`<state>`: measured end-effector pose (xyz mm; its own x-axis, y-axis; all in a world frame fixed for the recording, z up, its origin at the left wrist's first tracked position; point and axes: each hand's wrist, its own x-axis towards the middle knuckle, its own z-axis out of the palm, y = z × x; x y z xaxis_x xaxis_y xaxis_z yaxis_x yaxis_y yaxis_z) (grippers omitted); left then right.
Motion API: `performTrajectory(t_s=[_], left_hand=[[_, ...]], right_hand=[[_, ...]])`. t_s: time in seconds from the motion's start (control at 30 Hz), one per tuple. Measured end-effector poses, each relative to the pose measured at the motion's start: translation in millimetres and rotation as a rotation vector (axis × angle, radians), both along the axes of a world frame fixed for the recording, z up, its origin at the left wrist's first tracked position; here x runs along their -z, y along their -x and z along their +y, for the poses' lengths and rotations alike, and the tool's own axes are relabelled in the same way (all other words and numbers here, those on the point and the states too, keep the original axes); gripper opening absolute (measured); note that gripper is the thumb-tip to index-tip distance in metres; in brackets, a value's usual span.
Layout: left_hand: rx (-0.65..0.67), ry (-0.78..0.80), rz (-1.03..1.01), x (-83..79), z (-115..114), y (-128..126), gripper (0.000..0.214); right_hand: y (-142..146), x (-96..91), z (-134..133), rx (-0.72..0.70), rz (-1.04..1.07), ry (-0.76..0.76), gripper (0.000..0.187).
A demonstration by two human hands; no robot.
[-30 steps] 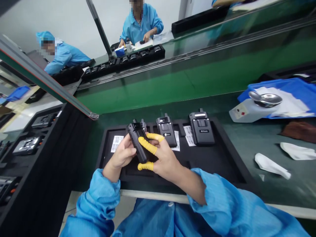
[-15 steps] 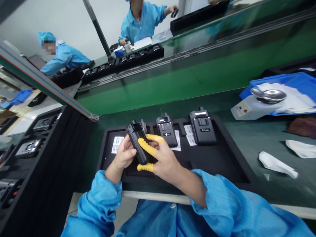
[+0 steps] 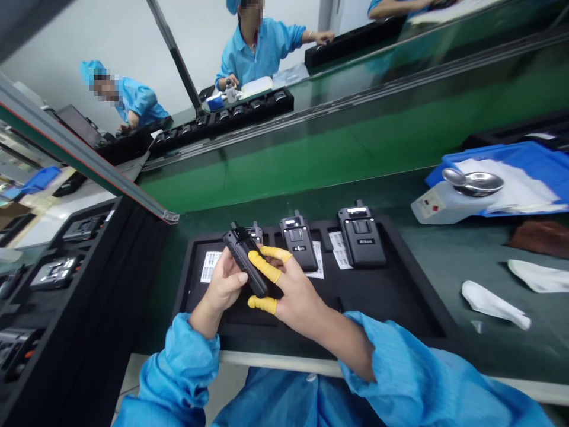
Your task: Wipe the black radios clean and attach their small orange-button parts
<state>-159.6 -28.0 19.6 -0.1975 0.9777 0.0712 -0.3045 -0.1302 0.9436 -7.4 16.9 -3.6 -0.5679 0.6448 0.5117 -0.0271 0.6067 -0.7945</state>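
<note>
Both my hands hold one black handheld radio (image 3: 243, 256) above a black foam tray (image 3: 400, 296). My left hand (image 3: 224, 283) grips its left side, thumb on its edge. My right hand (image 3: 287, 286), with yellow finger cots on the thumb and two fingers, wraps it from the right and below. The radio is tilted, its top pointing up and to the left. Behind it a second radio (image 3: 255, 232) stands in the tray, partly hidden. Two more radios (image 3: 297, 241) (image 3: 361, 235) lie in slots further right, with white labels (image 3: 210, 265) between them.
A green conveyor belt (image 3: 311, 154) runs behind the tray. At right sit a white scale with a metal bowl (image 3: 462, 188), a blue tray (image 3: 528, 172) and white cloths (image 3: 493, 303). Black trays with devices (image 3: 57, 270) stack at left. Other people in blue coats (image 3: 262, 50) work across the belt.
The radio in my hands has tilted further to the left. My hands stay in about the same place. The person across the belt has reached out an arm to a black tray.
</note>
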Motion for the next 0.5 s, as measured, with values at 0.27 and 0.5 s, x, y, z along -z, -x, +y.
performTrajectory(t_s=[0.27,0.5], left_hand=[[-0.079,-0.080,0.027,4.6,-1.8,-0.7,0.066],[-0.085,-0.071,0.034,6.2,-1.9,0.5,0.066]], right_hand=[[2.4,-2.2,2.5,-0.024,0.088,0.404,0.068],[3.9,-1.1,6.2,-0.029,0.141,0.458,0.058]])
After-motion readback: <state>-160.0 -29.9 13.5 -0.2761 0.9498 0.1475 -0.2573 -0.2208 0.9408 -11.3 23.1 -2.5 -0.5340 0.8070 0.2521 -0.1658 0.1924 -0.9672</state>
